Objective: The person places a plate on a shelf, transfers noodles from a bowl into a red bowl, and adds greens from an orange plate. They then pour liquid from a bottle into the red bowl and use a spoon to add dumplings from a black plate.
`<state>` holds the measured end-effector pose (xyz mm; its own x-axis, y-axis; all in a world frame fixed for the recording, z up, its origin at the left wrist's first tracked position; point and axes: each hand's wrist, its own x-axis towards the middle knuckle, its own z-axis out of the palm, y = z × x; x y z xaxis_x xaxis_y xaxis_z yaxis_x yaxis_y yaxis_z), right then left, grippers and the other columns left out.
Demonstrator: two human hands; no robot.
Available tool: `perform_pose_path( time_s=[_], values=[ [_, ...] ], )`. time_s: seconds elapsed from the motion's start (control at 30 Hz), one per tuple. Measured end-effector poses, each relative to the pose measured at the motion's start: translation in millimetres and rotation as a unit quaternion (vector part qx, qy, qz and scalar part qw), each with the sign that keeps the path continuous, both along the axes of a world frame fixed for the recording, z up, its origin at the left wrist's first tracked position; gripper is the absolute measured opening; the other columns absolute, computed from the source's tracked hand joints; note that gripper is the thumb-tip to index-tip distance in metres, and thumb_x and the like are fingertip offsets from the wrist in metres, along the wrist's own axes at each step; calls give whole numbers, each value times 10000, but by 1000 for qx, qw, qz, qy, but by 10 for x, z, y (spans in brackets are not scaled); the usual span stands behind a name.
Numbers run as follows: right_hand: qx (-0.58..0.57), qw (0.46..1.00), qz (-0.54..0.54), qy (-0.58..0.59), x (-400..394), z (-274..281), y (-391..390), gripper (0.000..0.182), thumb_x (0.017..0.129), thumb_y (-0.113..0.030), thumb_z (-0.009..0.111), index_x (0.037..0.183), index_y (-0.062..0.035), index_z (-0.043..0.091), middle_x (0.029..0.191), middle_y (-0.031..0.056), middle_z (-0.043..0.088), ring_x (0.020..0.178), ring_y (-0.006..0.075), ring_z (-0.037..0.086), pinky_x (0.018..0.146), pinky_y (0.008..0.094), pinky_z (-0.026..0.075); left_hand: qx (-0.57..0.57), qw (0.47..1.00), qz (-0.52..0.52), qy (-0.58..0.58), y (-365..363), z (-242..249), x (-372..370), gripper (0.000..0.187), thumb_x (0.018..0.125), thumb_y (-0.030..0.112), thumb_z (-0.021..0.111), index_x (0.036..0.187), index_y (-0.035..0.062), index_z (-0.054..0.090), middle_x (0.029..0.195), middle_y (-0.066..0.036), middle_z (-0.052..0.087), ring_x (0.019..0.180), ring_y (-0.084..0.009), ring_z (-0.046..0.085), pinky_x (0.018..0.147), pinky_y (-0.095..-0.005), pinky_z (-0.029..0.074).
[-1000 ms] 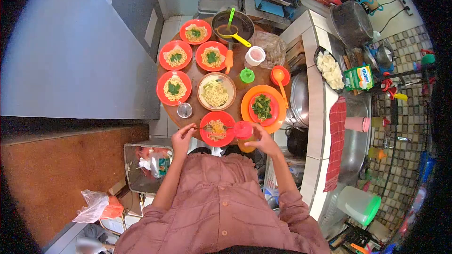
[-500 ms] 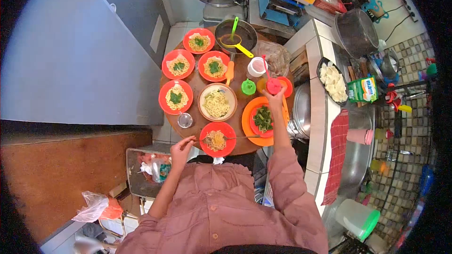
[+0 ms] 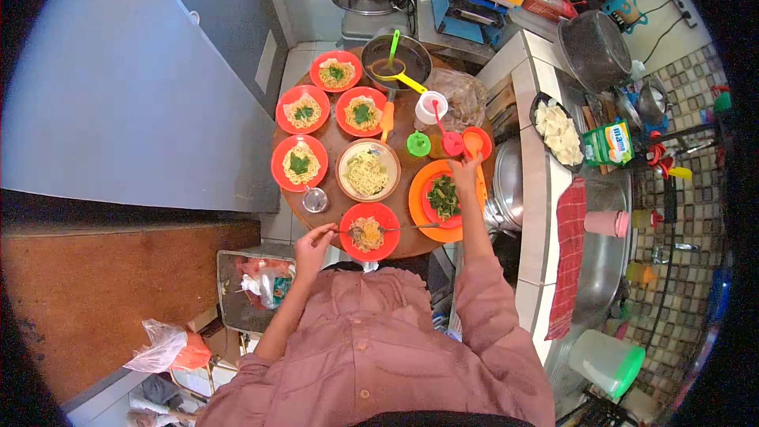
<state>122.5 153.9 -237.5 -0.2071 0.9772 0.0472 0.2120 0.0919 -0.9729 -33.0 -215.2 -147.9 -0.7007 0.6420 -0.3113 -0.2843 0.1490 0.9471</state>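
Note:
My left hand [image 3: 315, 243] pinches the thin handle of a metal utensil [image 3: 341, 231], whose end rests in the noodles on the nearest red plate [image 3: 368, 255]. A second metal utensil [image 3: 413, 227] lies across that plate's right side. My right hand [image 3: 468, 169] holds nothing, fingers apart, just below a jar with a red lid [image 3: 452, 143] and over the handle of an orange ladle [image 3: 473, 141]. Beside the jar stands a green-lidded one [image 3: 418, 143]. Under my right forearm, cooked greens [image 3: 443, 198] fill a red dish on an orange plate [image 3: 418, 213].
Red plates of noodles with greens [image 3: 301, 108] stand at the table's left. Nearby are a bowl of noodles [image 3: 367, 173], a clear glass [image 3: 315, 200], a pan [image 3: 419, 51] with a yellow strainer [image 3: 411, 85] and a white tub [image 3: 427, 107]. The tiled counter [image 3: 540, 221] borders the right.
My right hand has let go of the red-lidded jar and drawn slightly back toward me. The jar now stands beside the green-lidded one. My left hand keeps its pinch on the utensil.

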Motion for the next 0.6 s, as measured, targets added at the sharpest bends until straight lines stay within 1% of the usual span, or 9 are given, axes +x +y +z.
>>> perform_pose_path(
  time_s=[0.03,0.1,0.17,0.23,0.3,0.33,0.4,0.5,0.6],
  values=[
    [-2,1000,-1,-1,82,111,-102,767,713,-122,687,1299,1,207,1176,178,450,1074,227,456,871,292,392,-2,1000,-1,-1,12,34,-1,202,829,33,541,1010,-33,602,923,-73,632,841,-104,586,754,-216,453],
    [-123,955,147,-225,351,456,-344,561,744,-251,658,1160,53,434,1061,191,553,1001,249,532,858,315,403,-36,997,-22,57,38,80,-10,202,826,54,551,1002,-25,609,910,-66,636,827,-89,580,739,-208,446],
    [-94,971,150,-158,402,1039,-942,396,790,-264,618,1032,41,546,892,131,606,853,205,576,758,292,445,-30,996,-29,74,8,-152,-32,194,837,59,536,989,-43,602,914,-64,634,826,-107,592,755,-226,454],
    [-18,945,153,-289,659,557,-1111,420,776,-262,640,1051,37,533,861,79,610,804,166,577,719,272,449,-70,990,-32,115,60,-70,-50,189,828,53,541,981,-35,610,896,-60,638,818,-103,592,748,-225,455],
    [-124,945,133,-271,720,532,-1391,367,782,-229,638,1030,25,545,853,43,607,774,130,566,689,241,441,-44,992,-23,116,79,-167,-53,196,823,53,543,986,-34,609,892,-61,639,805,-103,594,730,-223,458],
    [-123,946,132,-270,710,520,-1509,367,782,-229,638,1030,25,545,853,43,607,774,130,566,689,241,441,-40,993,-21,112,98,-106,-50,199,823,57,545,988,-36,607,890,-63,640,799,-105,597,720,-224,460],
    [-239,963,112,-46,659,494,-1715,295,795,-182,624,1025,-11,554,828,26,596,746,96,548,656,217,428,-37,993,-21,109,117,-62,-45,202,823,61,547,989,-37,606,887,-65,640,793,-107,599,710,-225,462],
    [-205,977,57,-11,499,544,-1871,191,792,-148,612,934,-23,583,749,5,573,668,88,524,622,233,421,-46,990,-43,124,130,-33,-12,203,821,69,554,990,-30,610,872,-67,645,784,-107,603,693,-227,465],
    [-126,987,96,-8,413,516,-1885,140,809,-102,578,923,-20,574,710,12,570,646,91,535,608,243,433,-66,984,-52,155,129,4,43,197,812,77,566,981,-7,624,856,-66,651,775,-104,606,685,-226,466]
  ],
)
